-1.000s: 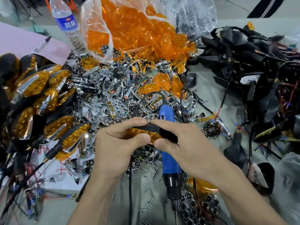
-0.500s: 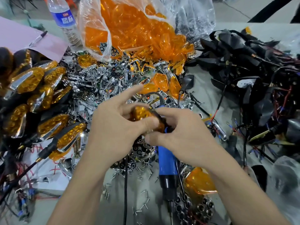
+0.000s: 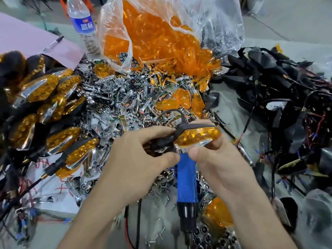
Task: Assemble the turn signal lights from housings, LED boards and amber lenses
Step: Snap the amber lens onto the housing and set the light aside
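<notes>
I hold one turn signal light (image 3: 196,136) above the table's middle: a black housing with an amber lens and a chrome edge, lens facing me. My left hand (image 3: 138,159) pinches its black stem end. My right hand (image 3: 221,164) grips the lens end from below, thumb on the chrome edge. A clear bag of amber lenses (image 3: 154,36) lies at the back. Chrome LED reflector parts (image 3: 115,105) are heaped in the middle. Black wired housings (image 3: 280,97) are piled at the right.
Finished amber lights (image 3: 41,108) are stacked at the left. A blue electric screwdriver (image 3: 186,186) lies under my hands, with loose screws (image 3: 161,191) around it. A water bottle (image 3: 81,20), a pink sheet (image 3: 27,44) and a pen (image 3: 53,44) are at the back left.
I have turned the light over between my hands, so the amber lens now faces me and points right. My left fingers moved from the lens to the stem.
</notes>
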The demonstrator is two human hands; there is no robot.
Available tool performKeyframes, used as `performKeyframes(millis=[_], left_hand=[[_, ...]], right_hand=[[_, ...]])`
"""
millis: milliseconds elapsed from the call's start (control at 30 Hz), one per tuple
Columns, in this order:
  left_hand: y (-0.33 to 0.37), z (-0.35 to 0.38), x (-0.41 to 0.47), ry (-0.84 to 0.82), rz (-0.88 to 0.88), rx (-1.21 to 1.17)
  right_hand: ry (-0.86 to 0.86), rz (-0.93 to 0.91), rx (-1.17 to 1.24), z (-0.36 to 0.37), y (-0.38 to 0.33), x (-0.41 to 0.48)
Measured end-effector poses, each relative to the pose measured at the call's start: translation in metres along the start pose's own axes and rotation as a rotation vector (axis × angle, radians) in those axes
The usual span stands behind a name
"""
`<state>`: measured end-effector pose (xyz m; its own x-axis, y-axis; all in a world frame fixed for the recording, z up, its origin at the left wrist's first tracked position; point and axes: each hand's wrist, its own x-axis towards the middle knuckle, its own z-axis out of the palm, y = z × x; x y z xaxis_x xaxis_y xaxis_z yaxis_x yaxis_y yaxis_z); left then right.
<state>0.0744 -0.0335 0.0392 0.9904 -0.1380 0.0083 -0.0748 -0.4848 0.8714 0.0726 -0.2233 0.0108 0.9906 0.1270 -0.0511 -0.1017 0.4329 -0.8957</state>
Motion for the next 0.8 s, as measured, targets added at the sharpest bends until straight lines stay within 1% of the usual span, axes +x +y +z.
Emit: performKeyframes(millis=[100, 200, 300, 467, 567, 667, 800], left_hand=[[0.007, -0.009, -0.002, 0.01, 0.029, 0.138], [0.015, -0.016, -0.002, -0.083, 0.08, 0.236], [0.02, -0.018, -0.002, -0.134, 0.107, 0.264], [0.021, -0.016, -0.005, -0.058, 0.167, 0.348], [0.017, -0.015, -0.007, -0.013, 0.168, 0.321], [0.017, -0.013, -0.007, -0.014, 0.179, 0.293], [0.013, -0.01, -0.003, -0.017, 0.201, 0.291]], right_hand=[[0.015, -0.028, -0.065, -0.002, -0.001, -0.001], [-0.022, -0.065, -0.161, -0.003, -0.006, -0.001], [-0.077, -0.03, -0.164, -0.004, -0.011, 0.0], [-0.096, 0.047, -0.1, -0.001, -0.008, 0.001], [-0.102, 0.047, -0.063, 0.0, -0.006, 0.002], [-0.122, 0.048, -0.035, 0.0, -0.003, 0.002], [-0.104, 0.05, -0.03, -0.001, 0.0, 0.001]])
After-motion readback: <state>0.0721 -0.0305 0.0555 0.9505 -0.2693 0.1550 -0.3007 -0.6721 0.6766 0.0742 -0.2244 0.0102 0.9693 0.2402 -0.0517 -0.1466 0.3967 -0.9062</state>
